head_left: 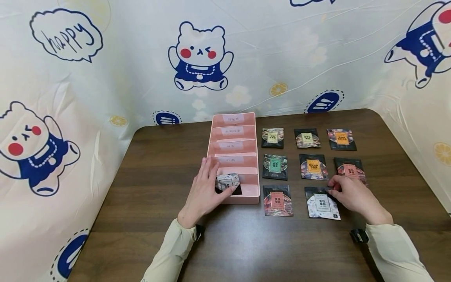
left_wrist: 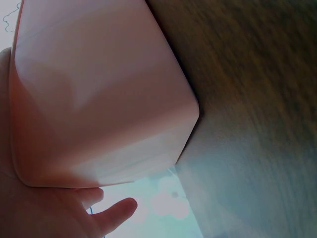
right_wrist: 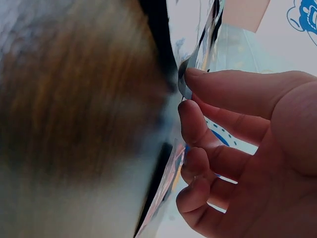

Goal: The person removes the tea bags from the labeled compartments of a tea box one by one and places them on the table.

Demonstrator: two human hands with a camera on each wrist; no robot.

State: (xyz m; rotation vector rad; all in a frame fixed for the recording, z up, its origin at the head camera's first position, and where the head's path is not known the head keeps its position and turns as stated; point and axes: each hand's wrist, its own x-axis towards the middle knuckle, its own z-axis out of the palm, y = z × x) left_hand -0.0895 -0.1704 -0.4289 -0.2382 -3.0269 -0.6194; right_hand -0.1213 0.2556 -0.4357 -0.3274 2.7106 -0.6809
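My left hand (head_left: 202, 194) rests on the left rim of a pink divided box (head_left: 241, 199), fingers extended along the edge. Its thumb reaches over the front compartment, where a white-and-black sachet (head_left: 227, 180) lies, partly covered by the hand. The left wrist view shows the box's smooth outer wall (left_wrist: 99, 99) with fingers past its rim. On the right, my right hand (head_left: 354, 197) pinches the upper right edge of another white-and-black sachet (head_left: 322, 205) between thumb and index finger. In the right wrist view, that sachet's edge (right_wrist: 185, 82) bends at the fingertips.
Beside the box lie several sachets in rows: a green-labelled one (head_left: 275, 166), an orange-labelled one (head_left: 313, 167) and a red-labelled one (head_left: 278, 200) among them. A pink-labelled sachet (head_left: 350, 168) is partly behind the right hand. Paper labels (head_left: 230, 159) mark the box's compartments. A printed curtain surrounds the wooden table (head_left: 158, 168).
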